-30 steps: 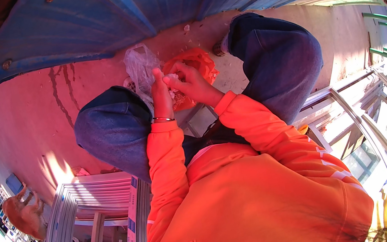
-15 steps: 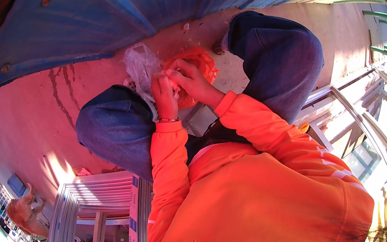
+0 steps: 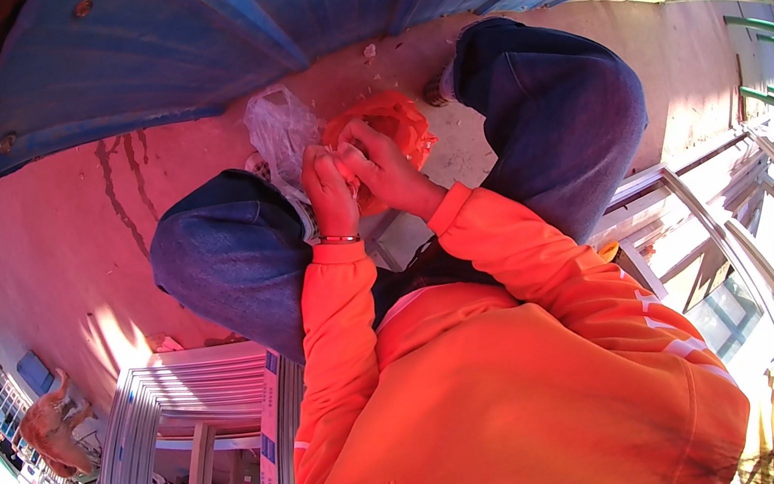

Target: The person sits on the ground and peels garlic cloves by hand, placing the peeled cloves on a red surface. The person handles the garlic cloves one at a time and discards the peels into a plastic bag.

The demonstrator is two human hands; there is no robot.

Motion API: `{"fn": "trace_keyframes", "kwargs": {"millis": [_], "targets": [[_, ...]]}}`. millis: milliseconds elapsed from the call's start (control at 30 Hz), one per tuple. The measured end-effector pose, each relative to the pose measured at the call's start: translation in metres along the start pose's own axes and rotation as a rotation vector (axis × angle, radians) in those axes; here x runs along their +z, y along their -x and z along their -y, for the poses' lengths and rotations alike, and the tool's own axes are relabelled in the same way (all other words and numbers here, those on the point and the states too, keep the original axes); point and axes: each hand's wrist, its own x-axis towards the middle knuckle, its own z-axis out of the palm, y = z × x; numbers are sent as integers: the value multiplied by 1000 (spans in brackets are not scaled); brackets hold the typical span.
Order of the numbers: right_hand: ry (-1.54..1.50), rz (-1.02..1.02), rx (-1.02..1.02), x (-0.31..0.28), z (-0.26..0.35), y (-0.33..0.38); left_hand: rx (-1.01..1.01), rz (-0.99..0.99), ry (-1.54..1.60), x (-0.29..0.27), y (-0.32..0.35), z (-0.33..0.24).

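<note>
Between my knees, my left hand [image 3: 330, 195] and my right hand [image 3: 388, 169] meet with bent fingers pinched together. Something small and pale shows between them, too small and too hidden to name. Just beyond and under my right hand is a red-orange plastic bag [image 3: 402, 124], its mouth spread. A clear whitish plastic bag [image 3: 278, 129] lies beyond my left hand, next to my shoe. My hands partly cover the red bag, and what it holds cannot be made out.
Blue corrugated metal sheeting [image 3: 320, 9] rises close in front. Stacked pale metal frames [image 3: 134, 434] stand at my left, and more white frames [image 3: 741, 237] at my right. A tan dog [image 3: 50, 427] is at the far left. Green metal bars [image 3: 770, 70] stand far right.
My fingers have shifted slightly against each other, the right hand's curling closer to the left. The dog's posture has altered a little. Both bags stay in place.
</note>
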Motion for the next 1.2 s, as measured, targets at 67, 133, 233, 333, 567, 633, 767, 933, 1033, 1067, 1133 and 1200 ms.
{"fn": "trace_keyframes", "kwargs": {"millis": [67, 133, 233, 333, 567, 633, 767, 933, 1033, 1067, 1133, 1200], "targets": [[-10, 10, 3, -1, -1, 1, 12, -4, 0, 0, 0, 2], [-34, 28, 12, -2, 3, 2, 14, -7, -1, 0, -1, 3], [79, -10, -101, -1, -4, 0, -32, -22, -26, 3, 1, -5], [22, 24, -99, -3, -4, -3, -22, -84, -59, 6, 0, -12], [-410, 175, 159, -7, 11, -3, 19, -12, 85, -3, -4, -2], [-379, 169, 146, -10, 11, -2, -31, 55, 24, -2, 0, -18], [-257, 124, 94, -8, 13, 4, -73, 69, 37, -1, 2, -20], [28, 59, -18, -5, 16, 4, -38, 90, -75, 1, 3, -22], [59, 34, -44, -5, 17, 5, -52, 85, -80, -1, 3, -19], [48, 46, -35, -5, 17, 5, -46, 84, -86, -1, 4, -19], [26, 69, -17, -6, 18, 6, -32, 83, -96, -1, 5, -21], [31, 68, -5, -6, 21, 7, -1, 82, -86, 0, 5, -19]]}}
